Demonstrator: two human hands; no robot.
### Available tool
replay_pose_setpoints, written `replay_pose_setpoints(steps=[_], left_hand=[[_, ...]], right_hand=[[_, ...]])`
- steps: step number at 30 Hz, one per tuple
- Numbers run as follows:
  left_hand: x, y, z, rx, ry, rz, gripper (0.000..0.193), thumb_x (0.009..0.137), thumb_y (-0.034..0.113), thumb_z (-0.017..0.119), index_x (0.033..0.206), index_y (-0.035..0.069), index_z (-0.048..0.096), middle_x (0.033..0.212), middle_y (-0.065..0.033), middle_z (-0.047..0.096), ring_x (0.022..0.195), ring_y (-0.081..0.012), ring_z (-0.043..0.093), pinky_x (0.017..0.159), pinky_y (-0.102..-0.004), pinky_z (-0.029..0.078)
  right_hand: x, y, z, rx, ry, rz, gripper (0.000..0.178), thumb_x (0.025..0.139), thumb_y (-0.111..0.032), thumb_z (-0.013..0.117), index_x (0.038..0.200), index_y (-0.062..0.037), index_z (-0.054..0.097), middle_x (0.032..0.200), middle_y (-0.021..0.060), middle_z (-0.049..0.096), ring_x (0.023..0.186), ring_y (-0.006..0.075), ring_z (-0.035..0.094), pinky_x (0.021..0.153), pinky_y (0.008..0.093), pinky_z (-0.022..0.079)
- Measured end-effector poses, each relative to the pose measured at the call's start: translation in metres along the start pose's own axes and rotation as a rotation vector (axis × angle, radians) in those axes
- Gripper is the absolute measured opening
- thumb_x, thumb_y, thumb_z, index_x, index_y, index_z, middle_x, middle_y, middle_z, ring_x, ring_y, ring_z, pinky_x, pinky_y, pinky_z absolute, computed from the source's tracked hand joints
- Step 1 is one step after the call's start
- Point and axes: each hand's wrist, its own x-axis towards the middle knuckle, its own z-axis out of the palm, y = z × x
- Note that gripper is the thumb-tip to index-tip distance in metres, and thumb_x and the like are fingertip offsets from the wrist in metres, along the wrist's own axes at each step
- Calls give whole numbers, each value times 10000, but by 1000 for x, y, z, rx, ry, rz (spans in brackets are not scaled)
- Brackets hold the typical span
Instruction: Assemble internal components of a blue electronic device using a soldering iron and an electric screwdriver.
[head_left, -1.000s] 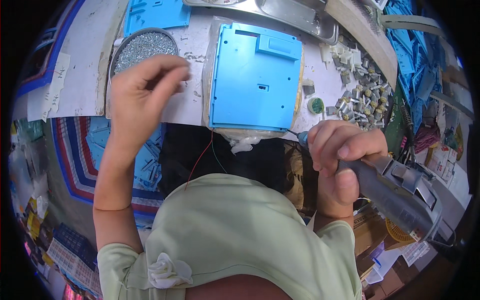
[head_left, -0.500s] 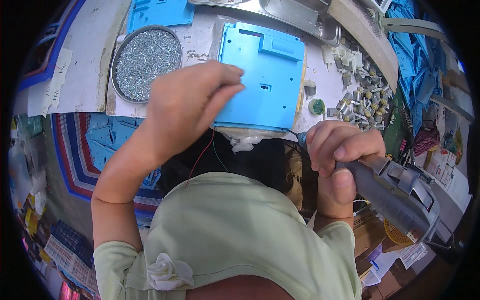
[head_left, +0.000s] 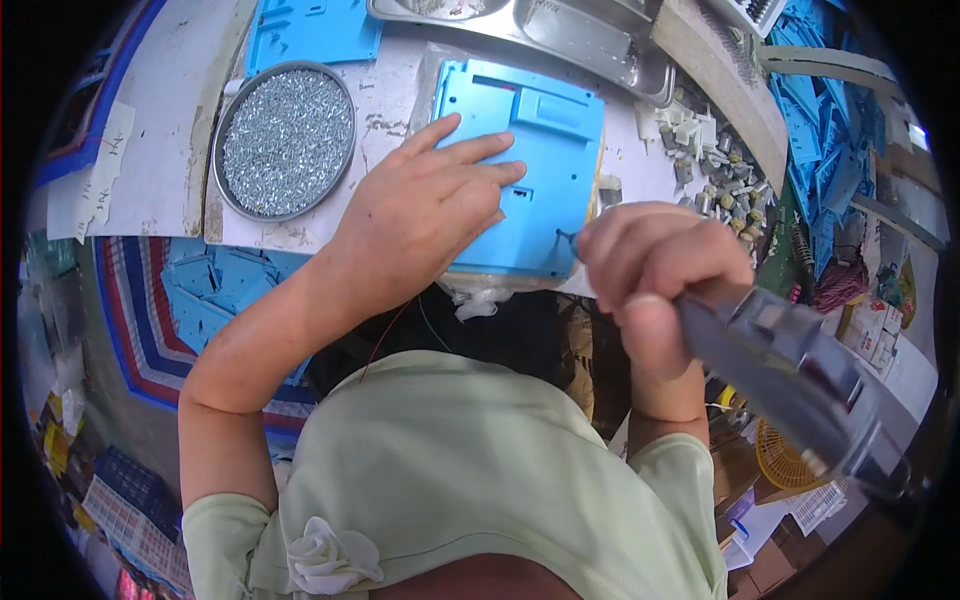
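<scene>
A light blue plastic panel lies at the middle of the table, on a pad wrapped in clear plastic. My left hand rests on the panel's left part, its fingers spread out flat. In my right hand is a grey power screwdriver, gripped with wrapped fingers and blurred by motion. Its bit points at a hole close to the panel's lower right corner; whether a screw sits there I cannot tell. Below the panel's near edge hangs a thin red wire.
A round tray of small silver screws stands left of the panel. Behind it lies another blue panel. A steel tray is at the back. On the right are small motors, a wooden board and heaped blue parts.
My left hand has come down onto the panel and spread its fingers. The screwdriver bit has moved up and left from the panel's corner edge to the hole.
</scene>
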Motion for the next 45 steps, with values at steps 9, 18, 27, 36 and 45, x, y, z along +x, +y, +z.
replay_pose_setpoints(steps=[9,18,27,36,45], left_hand=[[0,-2,0,-56,-10,-29,146,874,58,730,974,45,624,1254,-78,710,1284,-303,615,1125,-546,416],[-2,-1,-2,-93,-21,-72,175,866,48,741,981,52,609,1253,-80,712,1291,-308,612,1130,-548,407],[0,-1,-2,-152,-1,-86,214,856,41,753,1027,60,625,1253,-86,712,1297,-296,611,1136,-546,405],[3,-4,-1,-268,152,-172,133,856,41,756,952,85,676,1092,-66,759,1142,-253,701,1133,-523,414],[-3,-6,-23,-116,194,-158,168,824,60,787,937,114,675,949,-10,754,1038,-201,738,1160,-577,368]], right_hand=[[26,10,-22,187,-30,-26,290,876,-57,748,764,-55,481,622,67,543,564,213,556,588,376,496],[48,25,-32,64,-127,-12,242,914,-172,666,844,-97,448,579,37,508,526,187,512,585,375,483],[89,61,-41,115,-14,-38,201,949,-150,610,832,-76,463,598,26,450,545,167,442,603,368,436],[90,5,-31,193,-130,-64,205,966,-300,642,1047,-145,535,589,-55,479,536,111,476,608,334,449],[74,6,12,361,-297,-41,315,968,-415,685,1062,-191,484,616,-79,523,530,89,514,513,256,412]])
